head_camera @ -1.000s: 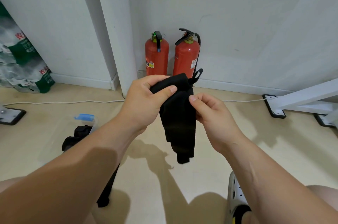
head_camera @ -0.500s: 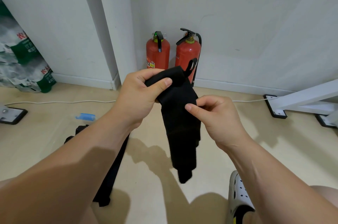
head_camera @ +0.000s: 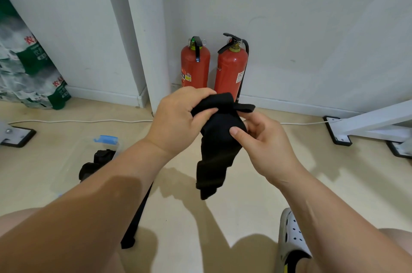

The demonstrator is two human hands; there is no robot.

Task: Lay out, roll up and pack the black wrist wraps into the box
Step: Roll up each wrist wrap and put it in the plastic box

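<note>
Nearest to you, below and right of the held wrap, your foot sits in a white clog (head_camera: 292,239) on the pale beige floor (head_camera: 245,210), which is smooth and carries the soft shadows of your arms. Both your forearms reach up to the black wrist wrap (head_camera: 214,156), which you hold in the air above the floor. Your left hand (head_camera: 178,121) is curled round its top end, thumb pinching the cloth against the fingers. Your right hand (head_camera: 265,145) grips it just beneath, thumb pressed on the front and fingers curled behind. The rest of the wrap hangs down crumpled, and a short strap end sticks out to the right at the top.

Down and left of the held wrap, a second black strap (head_camera: 138,217) lies on the floor, partly hidden under your left forearm. Further left is a clear box (head_camera: 66,172) with a blue clip (head_camera: 104,139), with a black bundle (head_camera: 100,159) at it; you cannot tell whether that lies inside.

Beyond the held wrap a white cable (head_camera: 78,121) runs along the floor. Right of it stands a white frame leg (head_camera: 367,121) on black feet. Directly behind it two red fire extinguishers (head_camera: 195,67) stand against the white wall (head_camera: 312,27), beside a white column (head_camera: 145,27). Far left, green-and-white packs (head_camera: 29,67) lean at the wall.
</note>
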